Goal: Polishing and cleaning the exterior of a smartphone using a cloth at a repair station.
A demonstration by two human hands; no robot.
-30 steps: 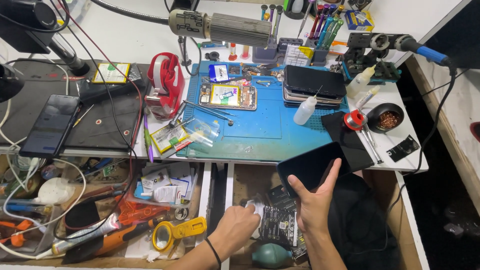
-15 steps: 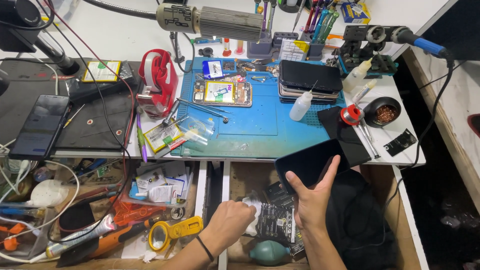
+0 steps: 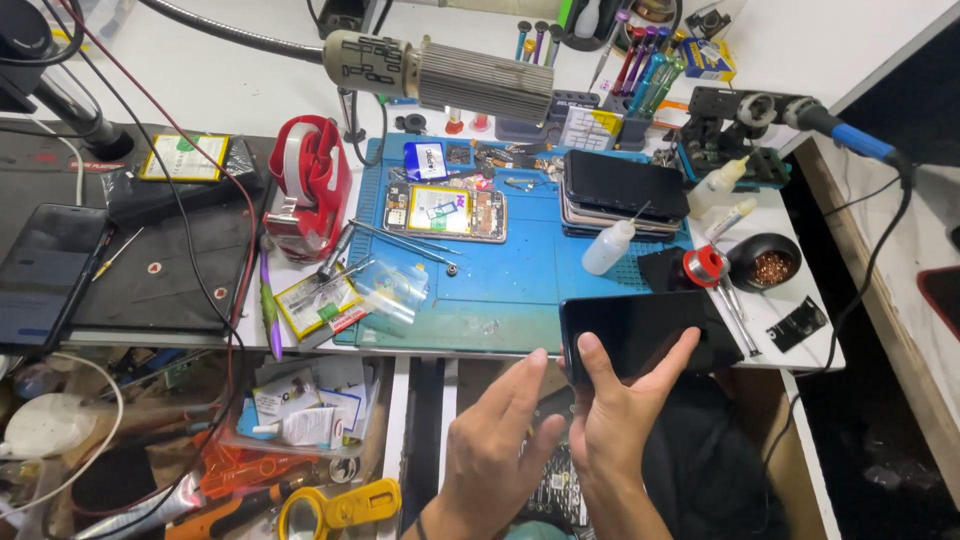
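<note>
My right hand (image 3: 615, 425) holds a dark phone screen panel (image 3: 640, 330) by its lower edge, level with the front edge of the blue work mat (image 3: 520, 290). My left hand (image 3: 500, 450) is raised beside it with its fingers spread, and nothing shows in it. Farther back on the mat lies an opened phone (image 3: 445, 212) with its board showing. Tweezers (image 3: 400, 240) and a small white squeeze bottle (image 3: 608, 247) rest near the mat's middle.
A red tape dispenser (image 3: 310, 190) stands at the mat's left. A stack of phones (image 3: 625, 195) sits at the back right, with a solder-wick bowl (image 3: 768, 265) and a soldering iron (image 3: 840, 135) beyond. An open drawer (image 3: 300, 420) of clutter lies below, with a yellow magnifier (image 3: 335, 505).
My left hand has lifted out of the drawer and now hovers spread beside the screen panel. My right hand has kept hold of the panel.
</note>
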